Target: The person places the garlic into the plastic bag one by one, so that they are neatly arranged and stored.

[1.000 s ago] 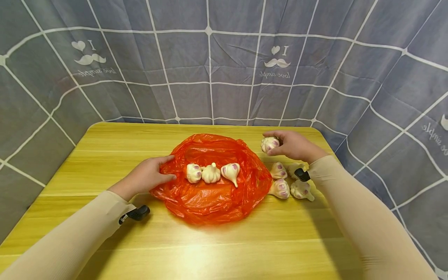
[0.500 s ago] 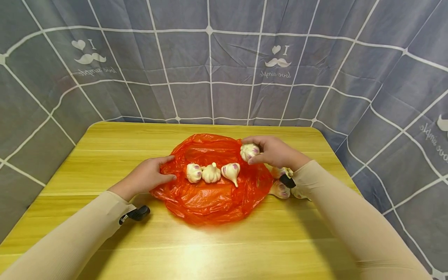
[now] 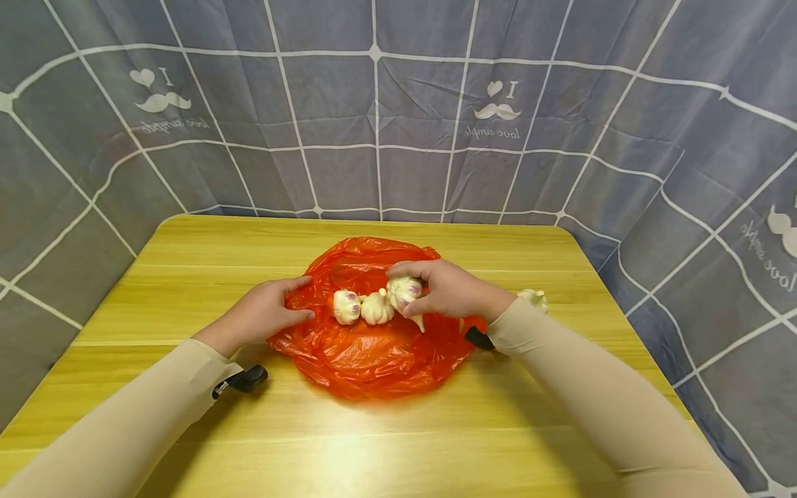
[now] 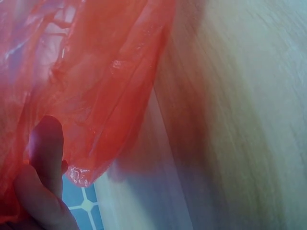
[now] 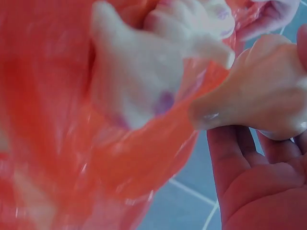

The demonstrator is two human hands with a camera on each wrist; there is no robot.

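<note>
A thin red plastic bag (image 3: pixel 367 360) lies spread in the middle of the table in the head view. My left hand (image 3: pixel 264 315) grips its left rim, thumb and fingers around the film. Over the bag, my right hand (image 3: pixel 457 292) holds a garlic bulb (image 3: pixel 403 293) between thumb and fingers. Two garlic bulbs, one at the left (image 3: pixel 346 306) and one in the middle (image 3: pixel 376 308), sit in the bag. A third, mostly hidden under the held one, shows its stem (image 3: pixel 419 322). In the right wrist view the held bulb (image 5: pixel 264 88) points its stem toward the bagged bulbs.
Another garlic bulb (image 3: pixel 533 299) shows on the wooden table (image 3: pixel 349 449) beyond my right sleeve, which hides the spot around it. Black wrist mounts (image 3: pixel 248 379) stick out from both cuffs. A grey checked curtain (image 3: pixel 336 104) surrounds the table's back and sides.
My right hand has carried the garlic bulb leftward from beside the bag to over the bulbs in it. My left hand stays at the bag's left rim.
</note>
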